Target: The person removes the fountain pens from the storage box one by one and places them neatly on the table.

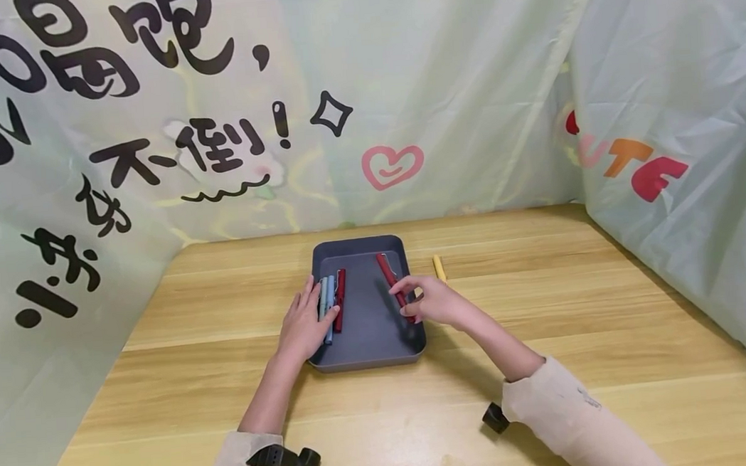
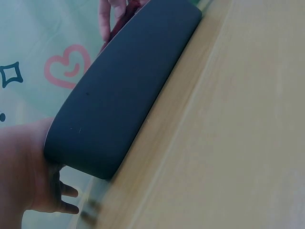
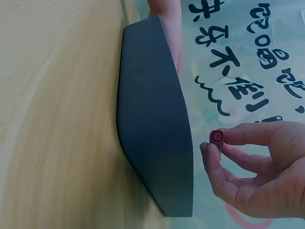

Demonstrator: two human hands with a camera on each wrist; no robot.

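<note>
A dark grey tray (image 1: 374, 361) stands on the table. My left hand (image 1: 302, 326) rests over its left rim, fingers extended, with the thumb reaching inside over two bluish pens (image 1: 330, 300). One red pen (image 1: 341, 299) lies just right of those pens. Above the right side of the tray, my right hand (image 1: 431, 301) pinches another red pen (image 1: 384, 268) between thumb and fingers. In the right wrist view the end of that held pen (image 3: 217, 137) points at the camera, higher than the tray wall (image 3: 152, 109). In the left wrist view the tray's wall hides what lies inside.
A yellow pen (image 1: 439, 267) lies on the wooden table (image 1: 223, 292) to the right of the tray, close to my right hand. Printed curtains (image 1: 467, 99) hang behind and on both sides of the table.
</note>
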